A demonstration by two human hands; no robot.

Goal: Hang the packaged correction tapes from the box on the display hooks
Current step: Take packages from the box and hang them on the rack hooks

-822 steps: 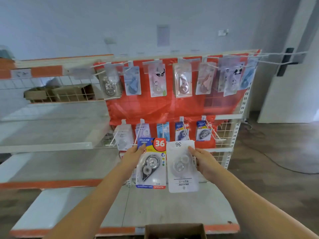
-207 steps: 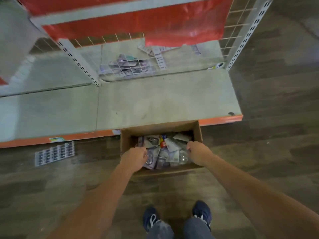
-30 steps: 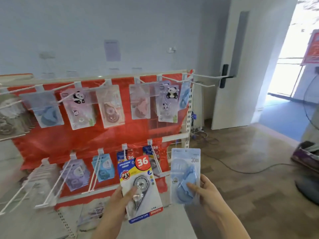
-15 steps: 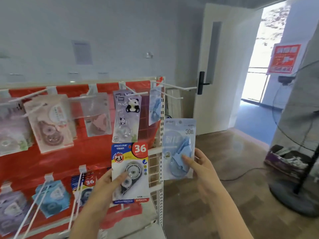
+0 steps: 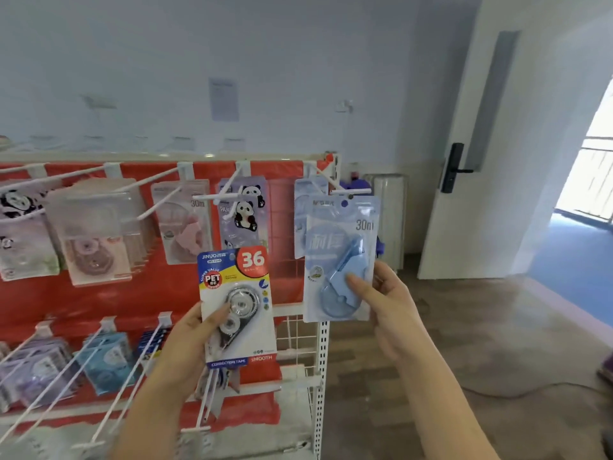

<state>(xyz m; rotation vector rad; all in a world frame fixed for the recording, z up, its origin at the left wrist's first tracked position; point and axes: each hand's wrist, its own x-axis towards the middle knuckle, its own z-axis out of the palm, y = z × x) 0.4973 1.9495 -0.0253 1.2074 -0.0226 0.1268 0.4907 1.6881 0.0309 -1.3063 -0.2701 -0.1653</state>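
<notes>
My right hand (image 5: 384,300) grips a light blue packaged correction tape marked 30m (image 5: 338,247), held upright with its top hole right at the tip of the rightmost upper hook (image 5: 348,191). A matching blue pack (image 5: 303,207) hangs behind it on that hook. My left hand (image 5: 189,340) grips a yellow, blue and red pack marked 36 (image 5: 237,293), held upright in front of the red display board (image 5: 166,293). The box is out of view.
Upper hooks carry panda packs (image 5: 243,210), pink packs (image 5: 180,224) and clear packs (image 5: 96,234). Lower hooks (image 5: 109,376) jut out toward me with blue and purple packs. A white upright post (image 5: 320,376) ends the rack. A white door (image 5: 464,154) and wooden floor lie to the right.
The view has swung back left and closer to the rack. My right hand raised the blue pack up to the rightmost upper hook's tip. The left hand keeps its 36 pack.
</notes>
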